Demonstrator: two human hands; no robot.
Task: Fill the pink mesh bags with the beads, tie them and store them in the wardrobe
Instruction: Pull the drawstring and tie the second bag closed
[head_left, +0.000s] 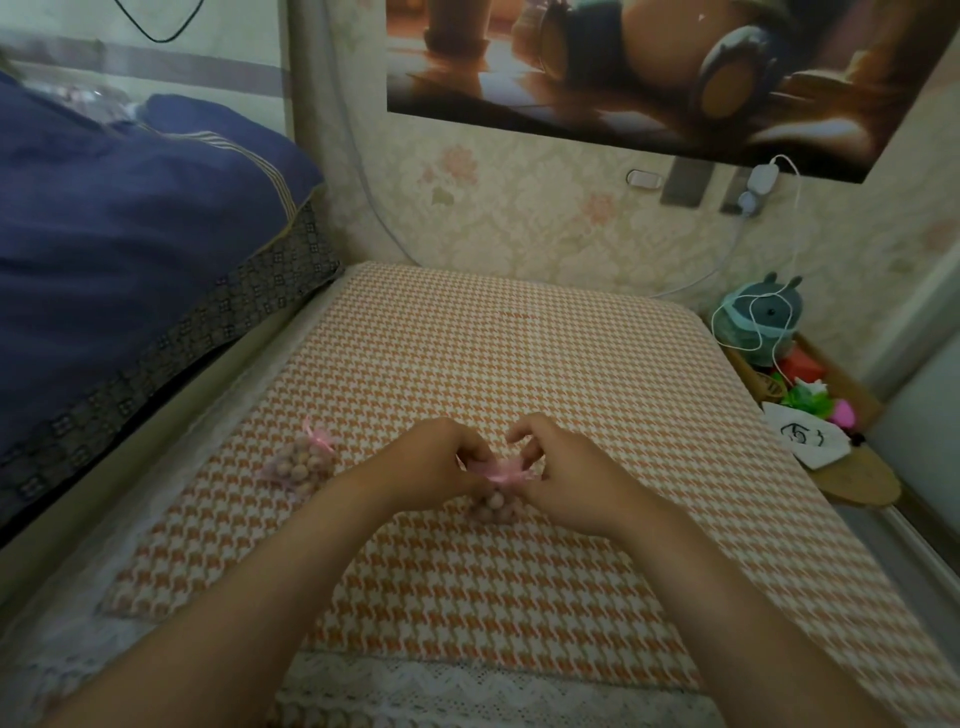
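A bedroom corner with pale flowered wallpaper and a large poster (649, 67) on the wall holds a flat mattress under an orange-and-white houndstooth cover (519, 364). A strip of white lace trim (467, 680) runs along its near edge. Along the left edge lies a raised bed heaped with a dark blue quilt (130, 234). Past the right edge, low down, sit a teal plush toy (763, 317), a white cable (779, 234) hanging from a wall plug, a white pouch (802, 436) with a drawn face, and some bright oddments.

Both forearms reach in from the near edge and meet at mid-cover. Between the hands stands a pink mesh bag (496, 506) filled with beads. The left hand (447, 457) and the right hand (561, 478) each pinch the pink ribbon (501, 474) at its neck with curled fingers. The right forefinger is lifted in an arch above the knot.

A second pink mesh bag (304, 462), full of beads and with its ribbon in a bow, lies on the cover to the left, near the left edge and apart from the left hand. The far half of the cover, up to the wall, is bare cloth, as is the stretch between the forearms.
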